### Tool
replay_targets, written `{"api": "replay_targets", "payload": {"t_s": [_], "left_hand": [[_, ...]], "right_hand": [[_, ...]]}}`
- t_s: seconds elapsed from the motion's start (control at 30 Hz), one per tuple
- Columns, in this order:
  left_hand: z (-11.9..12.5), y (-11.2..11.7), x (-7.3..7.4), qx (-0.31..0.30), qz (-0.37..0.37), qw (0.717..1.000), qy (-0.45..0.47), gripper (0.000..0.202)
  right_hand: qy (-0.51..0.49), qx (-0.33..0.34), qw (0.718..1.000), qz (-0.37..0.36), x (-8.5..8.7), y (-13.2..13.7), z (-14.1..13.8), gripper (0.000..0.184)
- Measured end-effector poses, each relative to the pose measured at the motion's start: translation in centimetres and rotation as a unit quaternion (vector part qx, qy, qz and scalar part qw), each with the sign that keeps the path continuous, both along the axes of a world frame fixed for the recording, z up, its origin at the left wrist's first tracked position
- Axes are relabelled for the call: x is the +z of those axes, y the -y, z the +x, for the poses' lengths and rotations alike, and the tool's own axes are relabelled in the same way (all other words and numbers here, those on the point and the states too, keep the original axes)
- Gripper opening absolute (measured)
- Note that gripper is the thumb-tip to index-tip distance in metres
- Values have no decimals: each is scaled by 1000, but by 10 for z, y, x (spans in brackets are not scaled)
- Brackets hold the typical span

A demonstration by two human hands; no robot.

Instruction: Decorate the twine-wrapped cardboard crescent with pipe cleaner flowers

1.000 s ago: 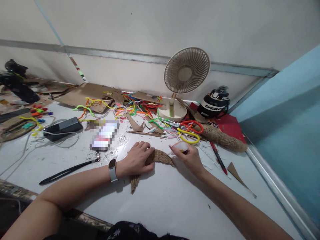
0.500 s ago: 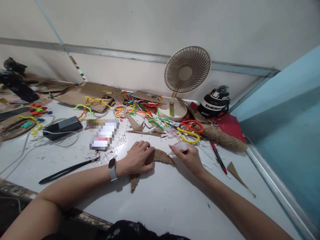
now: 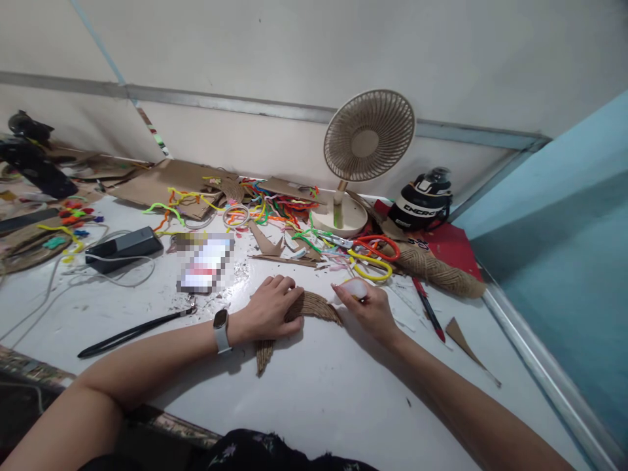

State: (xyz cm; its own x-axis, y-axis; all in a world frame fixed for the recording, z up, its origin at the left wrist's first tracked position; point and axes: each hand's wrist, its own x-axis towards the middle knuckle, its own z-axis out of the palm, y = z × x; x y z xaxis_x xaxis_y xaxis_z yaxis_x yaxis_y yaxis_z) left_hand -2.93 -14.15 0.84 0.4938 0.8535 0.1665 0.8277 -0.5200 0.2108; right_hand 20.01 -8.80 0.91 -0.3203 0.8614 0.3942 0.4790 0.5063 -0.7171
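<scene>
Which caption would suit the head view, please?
Left hand on a curved brown ribbed strip, right hand holding a whitish object.

Left hand point(image 3: 275, 309) covers the middle of the twine strip point(image 3: 314, 306); grip beneath the palm not visible. Right hand point(image 3: 371, 313) wraps a whitish object point(image 3: 356, 286), its lower part hidden behind the fingers, any lettering too small to read. Beyond the left hand, phone screen point(image 3: 206, 261) blurred into blocks, content illegible. Far left of that hand, dark bottle point(image 3: 39, 169) cut by the picture's edge. Nearer the body than both hands, floral garment point(image 3: 275, 453) cropped at bottom. Dark speck point(image 3: 409, 403) below right hand: unidentifiable.
</scene>
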Motion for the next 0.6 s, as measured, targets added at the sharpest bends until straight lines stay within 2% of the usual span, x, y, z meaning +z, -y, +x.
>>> {"api": "replay_targets", "payload": {"t_s": [0.4, 0.6], "left_hand": [[0, -1, -1, 2, 2, 1000, -2, 44], [0, -1, -2, 2, 3, 1000, -4, 43]], "right_hand": [[-12, 0, 1000, -2, 1, 0, 0, 32], [-8, -27, 1000, -4, 2, 1, 0, 32]]}}
